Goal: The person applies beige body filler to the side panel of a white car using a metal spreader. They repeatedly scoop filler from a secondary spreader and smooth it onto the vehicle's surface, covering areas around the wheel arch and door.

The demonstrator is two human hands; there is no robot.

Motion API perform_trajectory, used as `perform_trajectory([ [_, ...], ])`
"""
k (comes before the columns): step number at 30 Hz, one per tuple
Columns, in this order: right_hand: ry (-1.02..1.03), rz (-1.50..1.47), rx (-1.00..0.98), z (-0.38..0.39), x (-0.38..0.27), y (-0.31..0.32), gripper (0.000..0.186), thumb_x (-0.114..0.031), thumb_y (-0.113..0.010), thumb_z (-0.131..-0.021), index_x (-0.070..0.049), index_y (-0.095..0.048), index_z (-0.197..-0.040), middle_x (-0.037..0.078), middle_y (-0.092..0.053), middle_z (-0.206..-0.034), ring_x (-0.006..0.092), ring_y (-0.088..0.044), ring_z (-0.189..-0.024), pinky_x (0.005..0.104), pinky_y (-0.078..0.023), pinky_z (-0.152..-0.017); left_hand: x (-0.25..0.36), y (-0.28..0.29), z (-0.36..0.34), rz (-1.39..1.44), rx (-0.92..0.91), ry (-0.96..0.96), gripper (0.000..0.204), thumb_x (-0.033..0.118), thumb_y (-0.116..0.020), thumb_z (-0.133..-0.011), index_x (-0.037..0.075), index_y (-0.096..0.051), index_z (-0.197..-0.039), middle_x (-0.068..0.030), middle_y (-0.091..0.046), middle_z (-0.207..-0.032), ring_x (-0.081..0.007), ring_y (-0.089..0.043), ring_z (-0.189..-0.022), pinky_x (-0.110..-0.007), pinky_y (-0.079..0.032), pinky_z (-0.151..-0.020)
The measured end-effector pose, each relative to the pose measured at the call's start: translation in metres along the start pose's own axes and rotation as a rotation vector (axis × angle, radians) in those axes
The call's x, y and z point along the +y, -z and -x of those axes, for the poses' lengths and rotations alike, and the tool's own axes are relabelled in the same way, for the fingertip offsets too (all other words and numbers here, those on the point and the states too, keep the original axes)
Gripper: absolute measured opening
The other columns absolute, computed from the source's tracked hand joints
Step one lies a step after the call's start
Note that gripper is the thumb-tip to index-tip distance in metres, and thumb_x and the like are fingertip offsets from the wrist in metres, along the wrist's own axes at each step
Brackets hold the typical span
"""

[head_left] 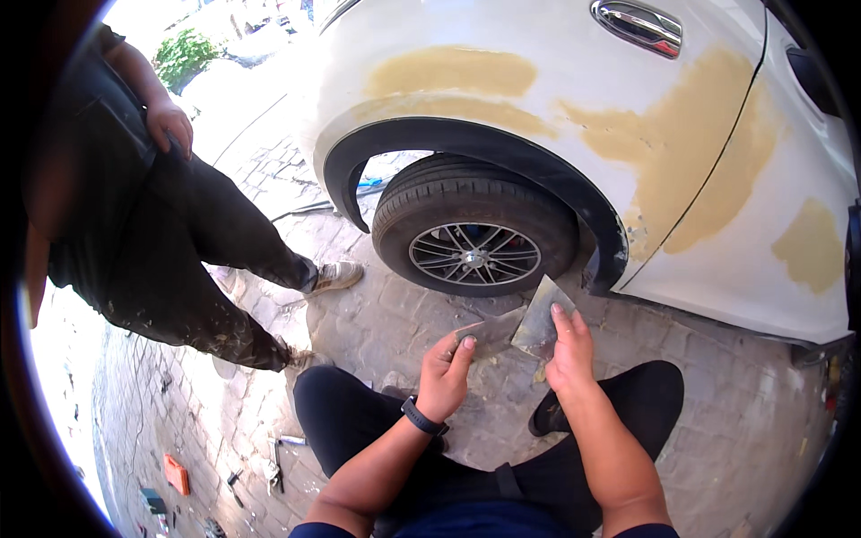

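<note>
My left hand [447,372] grips a thin, flat scraper blade [493,327] at about waist height above my knees. My right hand [569,357] holds a wider grey flat plate [544,318], thumb on its face, with its lower edge close to or touching the left blade's end; I cannot tell which. Beyond both tools is the alloy wheel [475,257] with its black tyre, under the black arch trim [413,133] of a white car body [574,81]. Beige filler patches [673,152] spread over the panel and door above and to the right of the wheel.
At my left a person [188,233] in dark clothes stands close to the car, one hand by the thigh. An orange object [177,474] and several tools [276,466] lie on the paved ground [359,323] at lower left. A hose [305,209] runs behind the wheel.
</note>
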State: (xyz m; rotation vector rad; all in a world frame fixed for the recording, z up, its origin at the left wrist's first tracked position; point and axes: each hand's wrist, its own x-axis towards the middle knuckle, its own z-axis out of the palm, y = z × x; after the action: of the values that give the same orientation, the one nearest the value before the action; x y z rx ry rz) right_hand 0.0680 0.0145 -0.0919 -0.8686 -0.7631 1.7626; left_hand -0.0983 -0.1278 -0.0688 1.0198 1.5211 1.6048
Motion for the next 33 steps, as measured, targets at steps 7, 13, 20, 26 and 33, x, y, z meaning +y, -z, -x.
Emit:
perform_trajectory([
  [7, 0.037, 0.199, -0.147, 0.019, 0.016, -0.021, 0.021, -0.011, -0.064, -0.106, 0.0, -0.064, -0.125, 0.005, -0.072, -0.116, 0.0114, -0.065, -0.103, 0.0301, -0.053, -0.093, -0.007, -0.003, -0.008, -0.194, -0.153, -0.046, 0.041, 0.01, -0.052, -0.109, -0.002, -0.057, -0.147, -0.0097, -0.071, -0.123, -0.0131, -0.062, -0.113, -0.031, -0.05, -0.098],
  [13, -0.087, 0.334, -0.341, 0.033, 0.019, -0.025, 0.019, -0.008, -0.065, -0.104, 0.001, -0.067, -0.12, 0.006, -0.073, -0.114, 0.011, -0.066, -0.1, 0.0288, -0.054, -0.089, -0.024, 0.003, -0.01, 0.035, -0.349, 0.137, 0.042, 0.011, -0.056, -0.108, -0.002, -0.056, -0.148, -0.0119, -0.067, -0.133, -0.0206, -0.063, -0.119, -0.035, -0.05, -0.102],
  [20, -0.333, 0.048, -0.517, 0.038, -0.021, -0.022, 0.034, -0.017, -0.055, -0.097, 0.001, -0.066, -0.125, 0.01, -0.073, -0.112, 0.0179, -0.069, -0.102, 0.0332, -0.054, -0.093, -0.006, -0.003, -0.01, 0.341, -0.393, 0.205, 0.06, 0.017, -0.068, -0.104, -0.004, -0.045, -0.155, -0.0146, -0.054, -0.153, -0.0228, -0.054, -0.137, -0.039, -0.045, -0.113],
  [26, -0.126, -0.074, -0.383, 0.03, -0.019, -0.013, 0.027, -0.018, -0.056, -0.099, -0.002, -0.065, -0.119, 0.008, -0.07, -0.112, 0.0184, -0.066, -0.104, 0.0346, -0.052, -0.094, -0.017, -0.013, -0.012, 0.295, -0.056, 0.301, 0.038, 0.011, -0.08, -0.096, -0.001, -0.062, -0.128, -0.0085, -0.07, -0.121, -0.0145, -0.066, -0.11, -0.033, -0.054, -0.094],
  [33, 0.118, 0.238, -0.228, 0.016, -0.016, 0.001, 0.022, -0.012, -0.064, -0.105, 0.0, -0.063, -0.124, 0.005, -0.069, -0.119, 0.0117, -0.06, -0.109, 0.0294, -0.047, -0.097, 0.003, -0.025, 0.0, 0.459, -0.224, 0.267, 0.034, 0.016, -0.061, -0.109, -0.003, -0.065, -0.137, -0.007, -0.07, -0.127, -0.0132, -0.063, -0.115, -0.03, -0.05, -0.102],
])
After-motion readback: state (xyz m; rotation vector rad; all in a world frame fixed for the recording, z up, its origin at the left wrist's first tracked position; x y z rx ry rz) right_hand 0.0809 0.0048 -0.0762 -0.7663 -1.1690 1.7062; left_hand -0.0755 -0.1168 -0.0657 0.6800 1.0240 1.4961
